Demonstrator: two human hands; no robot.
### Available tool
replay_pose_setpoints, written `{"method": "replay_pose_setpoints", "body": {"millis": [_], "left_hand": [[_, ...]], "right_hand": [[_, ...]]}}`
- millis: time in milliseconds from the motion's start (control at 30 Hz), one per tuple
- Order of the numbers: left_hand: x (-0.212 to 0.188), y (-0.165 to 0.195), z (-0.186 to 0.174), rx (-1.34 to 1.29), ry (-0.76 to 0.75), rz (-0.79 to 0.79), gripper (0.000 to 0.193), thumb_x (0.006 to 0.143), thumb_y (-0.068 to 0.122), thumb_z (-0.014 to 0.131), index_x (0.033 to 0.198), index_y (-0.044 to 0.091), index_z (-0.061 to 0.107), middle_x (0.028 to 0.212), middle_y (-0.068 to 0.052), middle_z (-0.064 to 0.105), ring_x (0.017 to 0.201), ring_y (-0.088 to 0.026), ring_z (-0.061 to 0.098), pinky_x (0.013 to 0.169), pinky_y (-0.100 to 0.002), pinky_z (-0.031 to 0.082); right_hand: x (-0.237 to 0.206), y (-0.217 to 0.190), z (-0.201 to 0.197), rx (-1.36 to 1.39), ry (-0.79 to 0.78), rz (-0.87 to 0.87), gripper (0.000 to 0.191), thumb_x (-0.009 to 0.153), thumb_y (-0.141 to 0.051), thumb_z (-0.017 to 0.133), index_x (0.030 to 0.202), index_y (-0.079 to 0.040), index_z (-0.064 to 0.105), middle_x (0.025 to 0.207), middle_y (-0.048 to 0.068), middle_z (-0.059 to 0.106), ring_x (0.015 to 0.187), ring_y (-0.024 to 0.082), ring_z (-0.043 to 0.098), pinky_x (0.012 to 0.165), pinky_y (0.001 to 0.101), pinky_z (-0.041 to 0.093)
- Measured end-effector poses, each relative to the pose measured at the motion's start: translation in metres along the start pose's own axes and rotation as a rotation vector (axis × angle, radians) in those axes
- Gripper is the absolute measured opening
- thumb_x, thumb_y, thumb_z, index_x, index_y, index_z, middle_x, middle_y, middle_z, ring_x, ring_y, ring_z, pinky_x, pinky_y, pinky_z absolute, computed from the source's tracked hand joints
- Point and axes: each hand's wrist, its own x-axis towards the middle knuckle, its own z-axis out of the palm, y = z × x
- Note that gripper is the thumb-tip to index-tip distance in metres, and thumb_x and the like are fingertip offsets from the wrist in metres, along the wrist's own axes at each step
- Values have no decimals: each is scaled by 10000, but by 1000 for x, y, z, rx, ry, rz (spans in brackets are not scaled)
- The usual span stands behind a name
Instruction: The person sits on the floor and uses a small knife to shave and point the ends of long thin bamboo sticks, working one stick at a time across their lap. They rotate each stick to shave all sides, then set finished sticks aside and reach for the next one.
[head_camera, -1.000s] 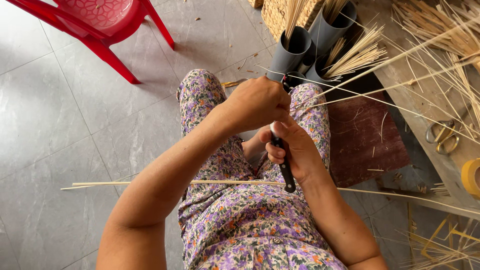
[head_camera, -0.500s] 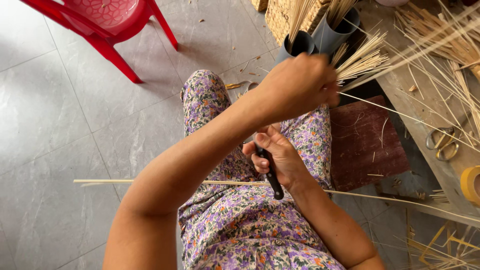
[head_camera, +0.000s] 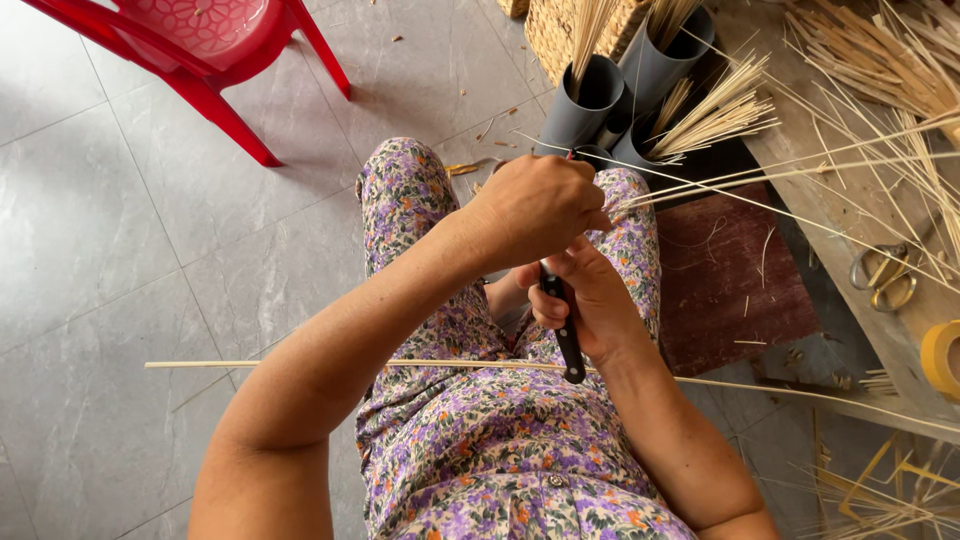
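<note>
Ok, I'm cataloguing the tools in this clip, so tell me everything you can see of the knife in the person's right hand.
Only the knife handle shows: slim, black, smooth, probably plastic. It points down toward the person's lap, its butt end free just above a long thin stick lying across the knees. The right hand is wrapped around its upper part. The blade is hidden behind the left hand, which is closed over the thin sticks just above it.
</note>
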Motion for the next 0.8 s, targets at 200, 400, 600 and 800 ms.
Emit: {"method": "replay_pose_setpoints", "body": {"millis": [200, 400, 600, 800], "left_hand": [[15, 7, -2, -1, 80, -17, 253, 878, 373, 725, 799, 141, 788, 868, -65, 722, 744, -294, 718, 653, -454, 562], [59, 57, -13, -152, 274, 153, 291, 909, 366, 708, 777, 111, 757, 850, -70, 721, 733, -294, 722, 669, -444, 570], [61, 41, -27, -30, 89, 140, 458, 752, 535, 823, 727, 84, 748, 828, -120, 713, 729, -328, 716, 614, -460, 559], [7, -9, -12, 171, -419, -73, 193, 804, 321, 774, 825, 130, 790, 790, -100, 722, 756, -306, 726, 691, -434, 583]], "right_hand": [[9, 10, -2, 17, -12, -34, 229, 1046, -190, 666, 1089, 8, 559, 891, 147, 658, 539, 107, 501, 442, 251, 388], [18, 61, 24, 15, 49, 288, 101, 992, -155, 590, 1045, -95, 529, 733, 29, 523, 494, 98, 497, 424, 243, 406], [13, 41, 4, 52, 41, 190, 127, 1018, -186, 594, 1080, -83, 554, 836, 103, 644, 521, 87, 515, 426, 214, 393], [9, 12, -4, 66, 77, 139, 196, 996, -230, 639, 1171, -162, 582, 902, 135, 707, 515, 77, 521, 438, 206, 401]]}}
